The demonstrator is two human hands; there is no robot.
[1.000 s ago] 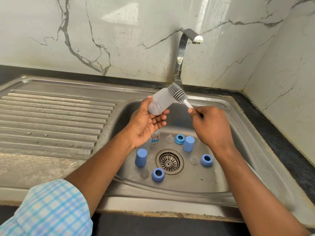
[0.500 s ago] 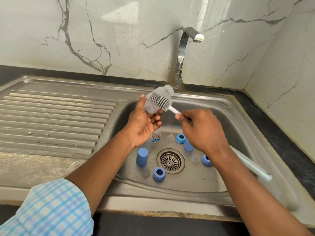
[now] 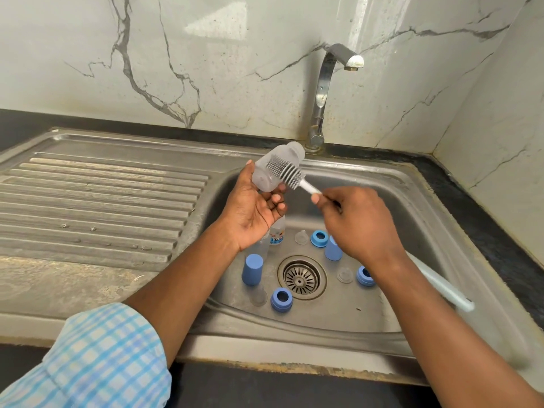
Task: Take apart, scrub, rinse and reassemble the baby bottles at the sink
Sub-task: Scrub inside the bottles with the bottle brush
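Observation:
Above the steel sink [image 3: 418, 198], my left hand [image 3: 253, 213] holds a clear baby bottle [image 3: 266, 176] tilted toward the tap. My right hand [image 3: 362, 225] grips the white handle of a bottle brush [image 3: 287, 172]; its grey bristle head lies against the bottle's outer side. The handle's tail sticks out behind my right wrist. On the sink floor sit two blue caps [image 3: 252, 269] [image 3: 332, 248], three blue collar rings [image 3: 281, 299] [image 3: 318, 237] [image 3: 364, 275], clear teats [image 3: 300, 237] [image 3: 345, 274] and another clear bottle [image 3: 276, 234] partly hidden by my left hand.
The drain strainer [image 3: 301, 277] is in the middle of the basin. A chrome tap [image 3: 322, 95] rises behind the sink, with no water running. A ribbed steel drainboard [image 3: 94, 207] stretches to the left. Marble walls close the back and right side.
The brush head slid from the bottle's upper end down along its side toward my left hand. My right hand shifted left and slightly down with it.

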